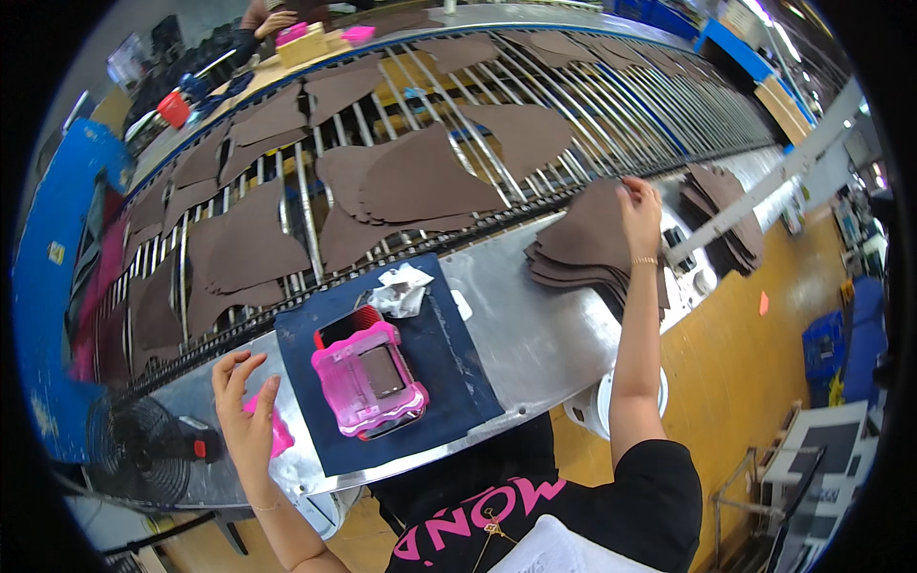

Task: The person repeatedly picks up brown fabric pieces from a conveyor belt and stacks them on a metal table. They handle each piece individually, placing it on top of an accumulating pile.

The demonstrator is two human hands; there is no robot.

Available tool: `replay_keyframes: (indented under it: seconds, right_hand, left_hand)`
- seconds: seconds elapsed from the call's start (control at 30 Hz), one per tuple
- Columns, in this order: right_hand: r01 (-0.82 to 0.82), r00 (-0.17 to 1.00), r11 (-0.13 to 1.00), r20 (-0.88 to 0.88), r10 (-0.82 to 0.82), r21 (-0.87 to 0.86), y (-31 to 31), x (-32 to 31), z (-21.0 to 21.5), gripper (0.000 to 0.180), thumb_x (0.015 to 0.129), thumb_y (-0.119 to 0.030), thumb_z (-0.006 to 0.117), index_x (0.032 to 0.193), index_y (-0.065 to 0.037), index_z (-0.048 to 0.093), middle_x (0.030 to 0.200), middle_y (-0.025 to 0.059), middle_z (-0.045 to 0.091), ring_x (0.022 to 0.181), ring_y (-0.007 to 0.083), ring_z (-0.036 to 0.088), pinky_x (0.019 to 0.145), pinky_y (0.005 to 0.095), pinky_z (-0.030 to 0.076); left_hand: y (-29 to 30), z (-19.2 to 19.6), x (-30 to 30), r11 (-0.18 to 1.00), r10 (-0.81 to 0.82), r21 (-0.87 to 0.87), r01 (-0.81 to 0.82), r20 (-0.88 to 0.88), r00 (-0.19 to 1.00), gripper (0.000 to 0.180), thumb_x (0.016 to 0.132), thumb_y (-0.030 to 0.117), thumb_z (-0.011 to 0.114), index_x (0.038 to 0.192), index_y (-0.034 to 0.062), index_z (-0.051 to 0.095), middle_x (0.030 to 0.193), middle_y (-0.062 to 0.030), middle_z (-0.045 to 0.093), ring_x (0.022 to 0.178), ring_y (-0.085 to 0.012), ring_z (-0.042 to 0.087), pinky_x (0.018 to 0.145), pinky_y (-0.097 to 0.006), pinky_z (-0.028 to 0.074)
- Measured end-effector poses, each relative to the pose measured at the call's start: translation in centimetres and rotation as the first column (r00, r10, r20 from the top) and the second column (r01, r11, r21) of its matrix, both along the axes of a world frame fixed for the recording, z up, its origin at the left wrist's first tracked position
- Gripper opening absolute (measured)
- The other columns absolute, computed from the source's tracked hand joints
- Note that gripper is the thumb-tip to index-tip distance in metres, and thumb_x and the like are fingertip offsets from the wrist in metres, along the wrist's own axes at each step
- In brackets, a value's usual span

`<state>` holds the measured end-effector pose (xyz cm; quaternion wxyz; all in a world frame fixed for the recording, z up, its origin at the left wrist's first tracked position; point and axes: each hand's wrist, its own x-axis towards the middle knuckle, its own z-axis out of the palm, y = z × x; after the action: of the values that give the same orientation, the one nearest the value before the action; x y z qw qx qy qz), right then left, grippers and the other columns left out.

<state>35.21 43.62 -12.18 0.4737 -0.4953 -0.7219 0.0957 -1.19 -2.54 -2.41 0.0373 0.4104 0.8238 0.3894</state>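
Observation:
My left hand [244, 406] is raised with its fingers apart and holds nothing. It is near a bright pink object [280, 435], partly hidden behind it. My right hand [641, 218] reaches over a stack of brown, leather-like cut pieces [578, 234]; thumb and fingers pinch the far edge of the top piece. Between my hands, a pink plastic tray [349, 387] with wavy edges rests on a red basket [365, 315]. A small dark rectangular block [382, 371] lies in the tray. Beside it is a crumpled white tissue [403, 289], on a dark mat [457, 368].
Beyond the metal table [559, 329], a roller conveyor [306, 205] carries several brown pieces [411, 172]. Another brown stack [721, 215] lies right, behind a slanting pale bar [764, 177]. A black fan [138, 449] stands left. Another person's hand [277, 23] shows at the far side.

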Motion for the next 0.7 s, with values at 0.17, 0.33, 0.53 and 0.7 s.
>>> replay_keyframes:
  seconds: [0.17,0.33,0.53,0.7]
  right_hand:
    - [0.509,0.78,0.849,0.495,-0.384,-0.143,-6.2,11.5,-4.1,0.044,0.081,-0.035,0.07,0.112,-0.005,0.063,0.112,0.0211,0.058,0.105,0.037,0.056,0.091,0.0439,0.045]
    - [0.494,0.778,0.853,0.522,-0.348,-0.167,-8.6,11.5,-4.9,0.055,0.082,-0.037,0.068,0.118,0.003,0.057,0.121,0.0225,0.055,0.108,0.0382,0.054,0.092,0.0422,0.045]
    - [0.561,0.72,0.821,0.551,-0.422,-0.105,-9.0,10.4,-3.6,0.047,0.081,-0.03,0.07,0.114,0.0,0.057,0.116,0.021,0.059,0.104,0.0366,0.056,0.089,0.0405,0.046]
    - [0.466,0.789,0.836,0.565,-0.242,-0.291,-10.2,9.8,0.1,0.029,0.09,-0.02,0.058,0.113,-0.003,0.055,0.083,0.0191,0.066,0.076,0.0332,0.066,0.069,0.0423,0.052]
  left_hand:
    - [2.2,-1.2,-0.3,0.996,-0.092,0.018,0.091,0.046,0.995,0.027,0.08,0.014,0.07,0.104,0.0024,0.065,0.112,-0.0092,0.054,0.108,-0.0236,0.051,0.093,-0.034,0.038]
    - [2.7,-1.3,0.4,0.99,-0.136,0.035,0.135,0.03,0.99,0.027,0.081,0.015,0.07,0.104,0.0025,0.065,0.112,-0.0097,0.054,0.109,-0.0237,0.051,0.093,-0.034,0.039]
    - [0.9,-1.6,0.0,0.996,-0.087,0.036,0.086,0.025,0.996,0.026,0.08,0.013,0.069,0.103,0.0016,0.065,0.112,-0.0103,0.054,0.11,-0.0249,0.051,0.095,-0.034,0.038]
    - [-0.7,-1.3,-0.3,0.997,-0.055,0.046,0.055,0.014,0.998,0.025,0.079,0.009,0.069,0.103,0.0007,0.064,0.112,-0.0103,0.054,0.109,-0.0253,0.052,0.096,-0.034,0.038]
